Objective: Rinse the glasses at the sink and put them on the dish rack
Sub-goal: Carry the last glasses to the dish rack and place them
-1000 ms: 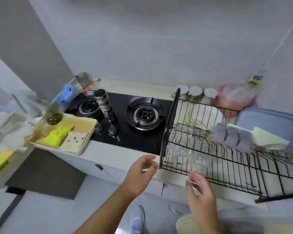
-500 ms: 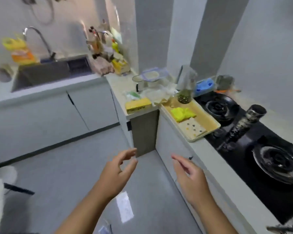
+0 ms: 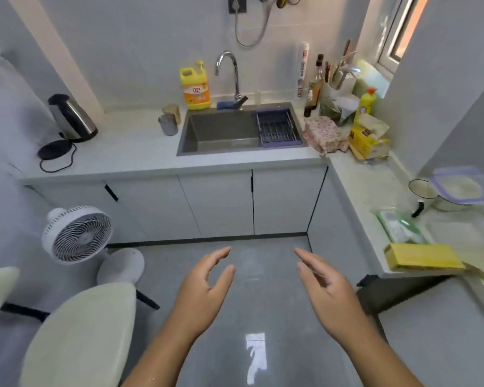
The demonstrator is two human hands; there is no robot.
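Note:
The grey sink (image 3: 221, 132) is set into the white counter straight ahead, with a curved chrome tap (image 3: 229, 71) behind it and a small drainer basket (image 3: 277, 129) in its right part. Two glasses (image 3: 169, 120) stand on the counter just left of the sink. Low in the view, over the grey floor, my left hand (image 3: 204, 289) and my right hand (image 3: 324, 289) are held out, both empty with fingers apart. The dish rack is out of view.
A yellow detergent bottle (image 3: 195, 86) stands behind the sink. A kettle (image 3: 72, 117) is at the counter's left. A white fan (image 3: 77, 234) and a cream chair (image 3: 81, 339) are at the lower left. The right counter (image 3: 355, 188) holds bottles, boxes and containers.
The view has swung left from the dish rack and stove, past the corner counter, to face the sink. Both hands stay empty and open in front of me.

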